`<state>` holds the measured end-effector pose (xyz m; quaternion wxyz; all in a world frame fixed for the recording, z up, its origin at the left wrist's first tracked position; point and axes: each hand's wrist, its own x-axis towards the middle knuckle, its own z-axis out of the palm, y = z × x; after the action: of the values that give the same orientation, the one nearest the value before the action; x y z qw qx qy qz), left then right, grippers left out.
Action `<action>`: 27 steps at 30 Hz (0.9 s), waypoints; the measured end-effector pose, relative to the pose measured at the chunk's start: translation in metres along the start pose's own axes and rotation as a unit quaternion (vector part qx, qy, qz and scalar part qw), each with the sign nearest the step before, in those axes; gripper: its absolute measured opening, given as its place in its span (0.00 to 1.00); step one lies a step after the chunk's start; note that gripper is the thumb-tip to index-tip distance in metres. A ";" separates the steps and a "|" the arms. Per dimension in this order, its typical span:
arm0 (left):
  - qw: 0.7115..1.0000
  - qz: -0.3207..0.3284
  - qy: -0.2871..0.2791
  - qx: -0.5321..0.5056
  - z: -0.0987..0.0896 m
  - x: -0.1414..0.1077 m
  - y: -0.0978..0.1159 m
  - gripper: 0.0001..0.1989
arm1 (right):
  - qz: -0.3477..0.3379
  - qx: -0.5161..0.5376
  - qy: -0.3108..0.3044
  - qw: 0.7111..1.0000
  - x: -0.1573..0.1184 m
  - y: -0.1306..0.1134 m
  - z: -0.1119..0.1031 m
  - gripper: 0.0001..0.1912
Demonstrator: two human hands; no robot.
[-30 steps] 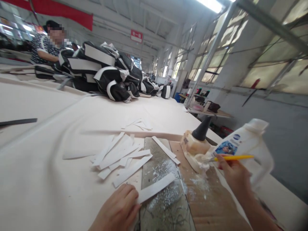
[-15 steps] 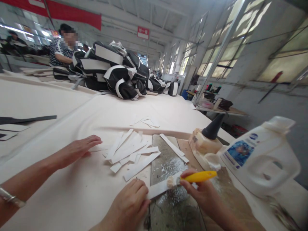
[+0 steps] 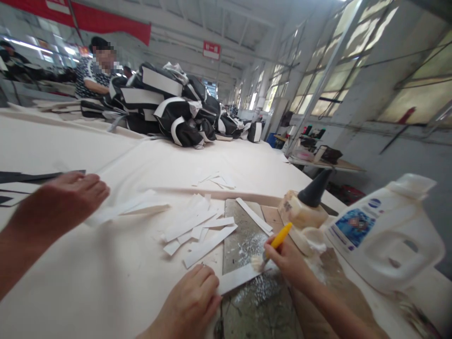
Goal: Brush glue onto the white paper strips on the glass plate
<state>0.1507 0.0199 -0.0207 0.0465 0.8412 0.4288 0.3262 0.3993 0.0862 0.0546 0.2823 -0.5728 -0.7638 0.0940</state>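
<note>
My left hand (image 3: pixel 197 296) pinches the left end of a white strip (image 3: pixel 240 278) that lies across a grey, glue-spattered board (image 3: pixel 247 310). In my right hand (image 3: pixel 287 259) is a brush with a yellow handle (image 3: pixel 282 235); its pale bristles touch the strip near its right part. Left of the board, loose white strips (image 3: pixel 208 245) lie in a pile on the pale cloth. Two more narrow strips (image 3: pixel 252 214) rest at the board's far end.
Another person's hand (image 3: pixel 76 193) reaches in from the left, near moving white strips (image 3: pixel 137 207). A white jug (image 3: pixel 384 235) and a bottle with a black cone (image 3: pixel 305 207) stand right. Black-and-white pieces (image 3: pixel 176 108) are heaped behind.
My right hand has tilted the brush more upright, its bristles slightly further right along the strip. The other person's hand has moved left, with some strips shifted left from the pile.
</note>
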 end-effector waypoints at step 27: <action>0.994 -0.085 0.061 0.000 -0.009 0.001 0.002 0.16 | 0.095 0.377 0.021 0.921 0.000 -0.060 0.037 0.26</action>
<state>0.1471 0.0182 -0.0125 0.0474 0.7801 0.5008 0.3719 0.3297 0.0733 0.0519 0.4836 -0.4952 -0.6078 0.3893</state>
